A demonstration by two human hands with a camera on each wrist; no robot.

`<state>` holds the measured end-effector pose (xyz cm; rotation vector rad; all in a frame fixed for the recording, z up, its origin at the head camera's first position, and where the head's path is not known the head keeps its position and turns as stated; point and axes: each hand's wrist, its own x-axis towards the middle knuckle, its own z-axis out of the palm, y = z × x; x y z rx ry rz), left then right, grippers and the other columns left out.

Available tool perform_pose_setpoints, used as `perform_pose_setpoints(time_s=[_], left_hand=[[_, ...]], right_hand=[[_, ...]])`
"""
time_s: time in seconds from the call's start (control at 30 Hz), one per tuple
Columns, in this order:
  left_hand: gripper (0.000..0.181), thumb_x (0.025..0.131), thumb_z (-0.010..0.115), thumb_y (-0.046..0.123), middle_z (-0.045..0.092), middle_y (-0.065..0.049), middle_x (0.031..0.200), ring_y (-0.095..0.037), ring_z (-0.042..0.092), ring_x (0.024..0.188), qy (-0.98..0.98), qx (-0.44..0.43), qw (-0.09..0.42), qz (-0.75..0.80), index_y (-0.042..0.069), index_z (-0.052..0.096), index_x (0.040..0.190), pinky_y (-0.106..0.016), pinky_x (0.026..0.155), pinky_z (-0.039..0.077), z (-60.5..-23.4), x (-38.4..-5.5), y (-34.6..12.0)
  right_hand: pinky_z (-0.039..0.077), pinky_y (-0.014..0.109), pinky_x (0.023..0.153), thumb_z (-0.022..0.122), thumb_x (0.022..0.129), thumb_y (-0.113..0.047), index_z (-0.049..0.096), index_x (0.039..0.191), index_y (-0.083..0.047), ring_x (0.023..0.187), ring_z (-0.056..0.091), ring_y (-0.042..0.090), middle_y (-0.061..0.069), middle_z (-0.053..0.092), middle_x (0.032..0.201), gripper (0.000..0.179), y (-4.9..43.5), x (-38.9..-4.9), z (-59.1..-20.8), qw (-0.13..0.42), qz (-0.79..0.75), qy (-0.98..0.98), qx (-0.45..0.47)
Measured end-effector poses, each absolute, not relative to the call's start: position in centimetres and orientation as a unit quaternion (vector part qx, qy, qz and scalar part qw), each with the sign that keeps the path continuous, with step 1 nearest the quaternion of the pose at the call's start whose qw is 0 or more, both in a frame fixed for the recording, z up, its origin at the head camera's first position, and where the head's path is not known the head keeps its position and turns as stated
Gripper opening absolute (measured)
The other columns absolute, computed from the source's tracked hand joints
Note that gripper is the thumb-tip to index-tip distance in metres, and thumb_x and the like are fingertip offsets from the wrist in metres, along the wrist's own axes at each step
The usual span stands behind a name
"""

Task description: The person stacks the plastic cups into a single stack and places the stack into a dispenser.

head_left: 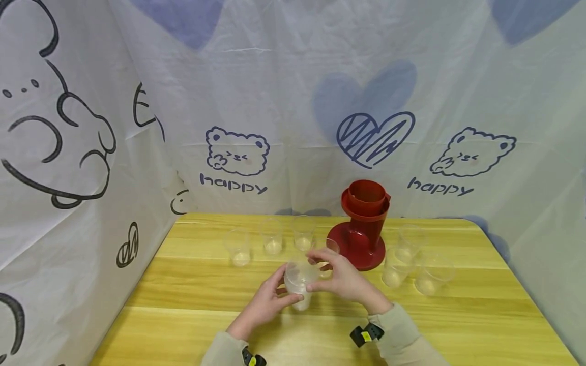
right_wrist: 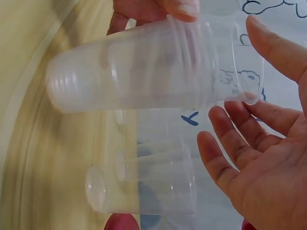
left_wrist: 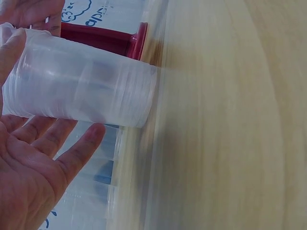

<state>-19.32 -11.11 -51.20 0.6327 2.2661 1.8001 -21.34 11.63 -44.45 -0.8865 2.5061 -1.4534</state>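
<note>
Well inside table's side edges (head_left: 515, 282), cups (head_left: 299, 278)

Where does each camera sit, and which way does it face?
Head: on the head, facing forward and down at nested cups; left hand, right hand and sleeves show.
Left wrist: on that wrist, facing the cups' side; both hands show.
Right wrist: on that wrist, facing the cups too; both hands show.
Head and left wrist share the red stand.

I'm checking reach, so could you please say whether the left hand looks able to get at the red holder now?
Probably not directly: the left hand holds the clear cup stack, and both stack and right hand lie between it and the red holder.
</note>
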Motion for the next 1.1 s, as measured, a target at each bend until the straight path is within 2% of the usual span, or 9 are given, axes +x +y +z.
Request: perform_pose_setpoints(time_s=[0.37,0.53,0.73,0.87,1.1], left_hand=[[0.071,0.091,0.072,0.021,0.051,-0.014,0.138,-0.028,0.058,0.116,0.762,0.215,0.091,0.604,0.013,0.034,0.15,-0.04,0.096,0.051,-51.2,-19.4,-11.1],[0.068,0.091,0.072,0.017,0.053,-0.012,0.135,-0.026,0.057,0.115,0.77,0.212,0.086,0.596,0.013,0.035,0.149,-0.04,0.095,0.051,-51.2,-19.5,-10.9],[0.066,0.091,0.071,0.013,0.054,-0.018,0.132,-0.032,0.056,0.115,0.767,0.21,0.089,0.6,0.006,0.037,0.147,-0.046,0.095,0.051,-49.8,-18.9,-10.7],[0.064,0.092,0.07,0.014,0.053,-0.02,0.132,-0.034,0.057,0.115,0.765,0.214,0.087,0.601,0.004,0.037,0.146,-0.045,0.093,0.052,-48.8,-18.4,-10.6],[0.065,0.092,0.07,0.013,0.052,-0.021,0.134,-0.034,0.058,0.114,0.77,0.215,0.083,0.594,0.006,0.036,0.147,-0.047,0.093,0.052,-50.0,-18.9,-10.7]], right_hand=[[0.053,0.047,0.087,0.083,0.08,-0.025,0.057,0.135,-0.003,0.105,0.052,0.027,0.005,0.053,0.111,0.064,11.7,-21.3,-45.5,0.066,-0.472,0.833,-0.282],[0.054,0.045,0.088,0.082,0.081,-0.027,0.056,0.136,-0.003,0.109,0.054,0.026,0.006,0.053,0.121,0.065,11.7,-21.4,-45.7,0.075,-0.468,0.835,-0.279],[0.052,0.046,0.093,0.081,0.083,-0.027,0.055,0.137,-0.006,0.112,0.056,0.027,0.009,0.056,0.133,0.063,11.7,-21.5,-45.9,0.091,-0.469,0.834,-0.278],[0.052,0.045,0.092,0.08,0.084,-0.024,0.055,0.137,-0.005,0.113,0.056,0.027,0.009,0.056,0.133,0.062,11.7,-21.5,-46.1,0.094,-0.469,0.832,-0.281],[0.052,0.045,0.093,0.08,0.084,-0.023,0.054,0.139,-0.003,0.115,0.054,0.025,0.006,0.056,0.132,0.064,11.8,-21.6,-46.4,0.105,-0.474,0.827,-0.283]])
